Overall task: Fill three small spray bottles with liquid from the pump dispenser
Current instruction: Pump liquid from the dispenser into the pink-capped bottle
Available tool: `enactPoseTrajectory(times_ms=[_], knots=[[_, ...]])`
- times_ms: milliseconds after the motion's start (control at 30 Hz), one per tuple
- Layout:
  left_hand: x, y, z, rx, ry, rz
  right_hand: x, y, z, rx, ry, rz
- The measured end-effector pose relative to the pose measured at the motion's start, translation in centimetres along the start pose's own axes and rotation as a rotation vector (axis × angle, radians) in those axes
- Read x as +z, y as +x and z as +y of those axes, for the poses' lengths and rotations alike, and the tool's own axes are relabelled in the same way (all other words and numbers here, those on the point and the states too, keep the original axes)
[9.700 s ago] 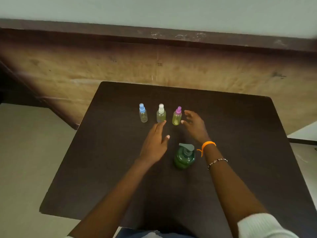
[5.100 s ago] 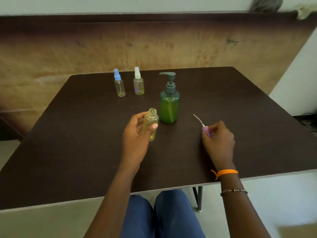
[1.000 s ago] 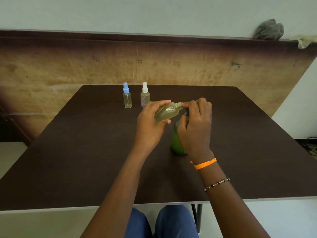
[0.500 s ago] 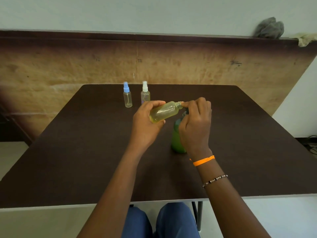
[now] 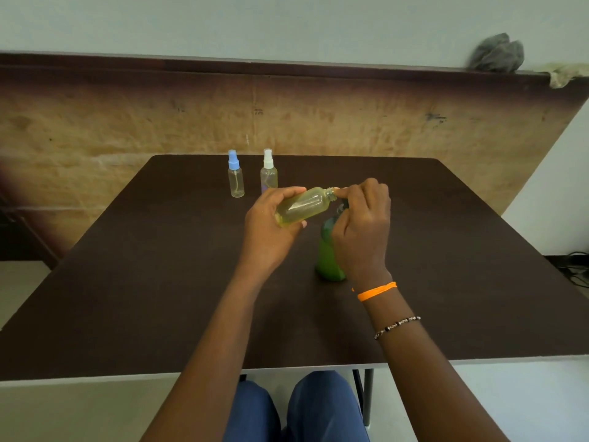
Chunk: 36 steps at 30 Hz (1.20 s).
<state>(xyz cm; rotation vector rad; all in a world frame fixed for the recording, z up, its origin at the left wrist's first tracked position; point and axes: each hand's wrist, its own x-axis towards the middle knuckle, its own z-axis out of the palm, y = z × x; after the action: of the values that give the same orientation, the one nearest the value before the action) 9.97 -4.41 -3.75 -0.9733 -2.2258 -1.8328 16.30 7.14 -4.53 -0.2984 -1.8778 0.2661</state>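
Observation:
My left hand [image 5: 271,232] grips an uncapped yellowish spray bottle [image 5: 302,206], tilted almost flat above the table with its open neck pointing right. The neck meets the fingertips of my right hand [image 5: 363,231], which curls over the pump head of the green pump dispenser [image 5: 326,253]. The dispenser stands upright on the dark table [image 5: 159,282]; its pump head and spout are mostly hidden under my fingers. Two capped spray bottles stand at the far edge: one with a blue cap [image 5: 236,177], one with a white cap [image 5: 268,172]. The held bottle's own cap is out of sight.
A wooden board [image 5: 95,129] leans against the wall behind the table. My knees in blue trousers [image 5: 296,409] show under the near table edge. A grey cloth [image 5: 497,57] lies on the board's top edge at the far right.
Within the last second my left hand has shifted the bottle slightly left and turned it flatter. My right hand has stayed on the pump head. The two capped bottles have not moved.

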Motion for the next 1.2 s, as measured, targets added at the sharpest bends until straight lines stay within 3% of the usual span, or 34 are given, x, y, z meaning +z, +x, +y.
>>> enactPoseTrajectory(times_ms=[833,1200], knots=[[-0.6,-0.3,0.1,-0.109,-0.214,-0.045,-0.7,0.8,-0.7,0.007,0.000,-0.073],[-1.1,-0.2,-0.3,-0.121,-0.280,-0.021,-0.1,-0.3,-0.2,-0.005,-0.010,-0.005]])
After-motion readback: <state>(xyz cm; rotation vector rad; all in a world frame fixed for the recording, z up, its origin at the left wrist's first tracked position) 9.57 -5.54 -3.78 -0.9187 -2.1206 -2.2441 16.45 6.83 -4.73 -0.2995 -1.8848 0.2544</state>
